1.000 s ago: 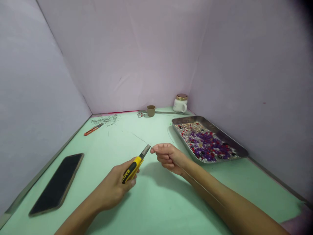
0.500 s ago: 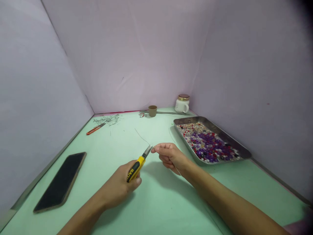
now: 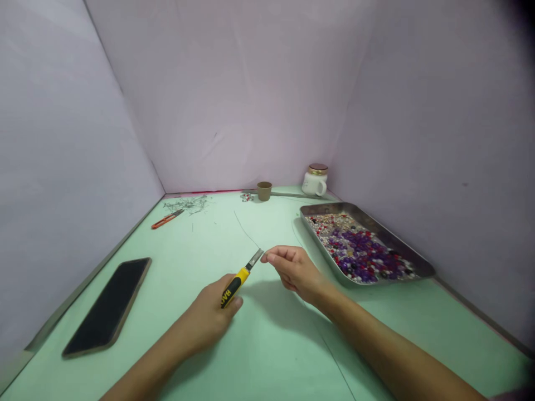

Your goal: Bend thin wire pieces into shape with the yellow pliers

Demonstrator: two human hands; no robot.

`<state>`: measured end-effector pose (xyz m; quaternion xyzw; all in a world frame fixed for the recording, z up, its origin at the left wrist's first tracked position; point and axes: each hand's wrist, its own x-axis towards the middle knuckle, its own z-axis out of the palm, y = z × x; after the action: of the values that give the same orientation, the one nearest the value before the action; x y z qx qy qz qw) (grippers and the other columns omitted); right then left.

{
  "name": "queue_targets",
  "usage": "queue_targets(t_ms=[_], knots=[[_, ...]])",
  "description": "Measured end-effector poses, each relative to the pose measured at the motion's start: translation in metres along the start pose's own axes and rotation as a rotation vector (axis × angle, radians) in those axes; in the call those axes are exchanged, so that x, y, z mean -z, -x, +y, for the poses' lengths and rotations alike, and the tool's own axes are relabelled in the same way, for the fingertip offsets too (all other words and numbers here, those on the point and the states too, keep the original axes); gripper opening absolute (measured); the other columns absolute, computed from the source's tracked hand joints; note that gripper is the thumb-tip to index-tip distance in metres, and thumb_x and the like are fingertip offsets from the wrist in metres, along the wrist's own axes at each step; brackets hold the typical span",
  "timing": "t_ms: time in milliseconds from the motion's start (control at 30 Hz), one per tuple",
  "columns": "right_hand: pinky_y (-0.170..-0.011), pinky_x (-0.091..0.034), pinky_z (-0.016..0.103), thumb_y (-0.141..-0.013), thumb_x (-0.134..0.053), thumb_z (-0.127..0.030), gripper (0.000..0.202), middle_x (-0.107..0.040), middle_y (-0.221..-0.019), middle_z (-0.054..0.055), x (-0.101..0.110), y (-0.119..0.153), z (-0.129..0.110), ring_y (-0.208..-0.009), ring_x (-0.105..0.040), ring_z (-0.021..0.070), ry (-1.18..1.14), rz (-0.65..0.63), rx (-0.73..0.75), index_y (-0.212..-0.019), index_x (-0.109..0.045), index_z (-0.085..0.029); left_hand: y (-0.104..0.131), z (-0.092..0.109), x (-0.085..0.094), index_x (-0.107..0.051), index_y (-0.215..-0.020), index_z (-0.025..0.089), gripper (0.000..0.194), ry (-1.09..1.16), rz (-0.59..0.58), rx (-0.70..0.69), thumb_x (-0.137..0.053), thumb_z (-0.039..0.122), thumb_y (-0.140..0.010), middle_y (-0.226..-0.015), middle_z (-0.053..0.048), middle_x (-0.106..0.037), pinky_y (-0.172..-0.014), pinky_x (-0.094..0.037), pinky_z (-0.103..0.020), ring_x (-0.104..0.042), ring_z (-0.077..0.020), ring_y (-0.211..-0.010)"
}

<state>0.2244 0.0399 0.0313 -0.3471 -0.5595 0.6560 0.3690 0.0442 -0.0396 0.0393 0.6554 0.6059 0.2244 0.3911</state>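
Note:
My left hand [image 3: 215, 312] is closed around yellow-and-black pliers [image 3: 236, 285], whose metal jaws point up and right. At the tip of the jaws is a thin wire [image 3: 246, 233], its free end curving away to the upper left. My right hand [image 3: 295, 270] pinches with thumb and forefinger just right of the jaws, at the wire; the pinched bit is too small to make out. Another thin strand runs below my right wrist toward the front of the table.
A metal tray [image 3: 324, 249] of mixed beads stands at right. At left lie a phone [image 3: 107, 306], orange thread snips [image 3: 167, 219] and wire scraps [image 3: 188, 204]. Toward the back are a small brown cup [image 3: 264, 191], a few beads [image 3: 247, 197] and a lidded white mug [image 3: 315, 182].
The pliers have turned slightly in my left hand, and their jaws look narrower. My right fingers have curled in a little. The whole view has shifted slightly.

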Motion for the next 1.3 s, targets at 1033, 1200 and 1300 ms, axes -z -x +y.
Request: queue_targets(t_ms=[1033,1200,1300], knots=[[-0.029,-0.012,0.017,-0.068,-0.060,-0.035,0.025,-0.023,-0.037,-0.013,0.009,-0.002,-0.004,-0.031,-0.015,0.0023,0.034,-0.088,-0.047,-0.078,-0.063,-0.013,0.000,0.000,0.004,-0.038,-0.077,0.021,0.008,-0.077,-0.026,-0.019,-0.040,0.028,-0.079,-0.071,0.004,-0.041,-0.060,-0.032,-0.025,-0.037,-0.0141,-0.064],[-0.028,-0.024,0.016,-0.069,-0.058,-0.034,0.022,-0.032,-0.039,-0.010,0.010,-0.002,-0.003,-0.031,-0.027,0.0031,0.062,-0.110,-0.022,-0.075,-0.062,-0.014,0.000,0.000,0.005,-0.035,-0.075,0.021,0.014,-0.054,-0.085,-0.015,-0.043,0.032,-0.077,-0.069,0.006,-0.037,-0.057,-0.031,-0.023,-0.034,-0.0126,-0.063],[-0.034,-0.037,0.018,-0.067,-0.058,-0.031,0.018,-0.047,-0.049,-0.005,0.009,-0.002,-0.004,-0.038,-0.041,0.0054,0.062,-0.132,-0.036,-0.070,-0.059,-0.014,0.000,-0.001,0.004,-0.035,-0.076,0.021,0.011,-0.058,-0.088,0.007,-0.044,0.029,-0.076,-0.069,0.006,-0.038,-0.058,-0.031,-0.023,-0.035,-0.0128,-0.063]])
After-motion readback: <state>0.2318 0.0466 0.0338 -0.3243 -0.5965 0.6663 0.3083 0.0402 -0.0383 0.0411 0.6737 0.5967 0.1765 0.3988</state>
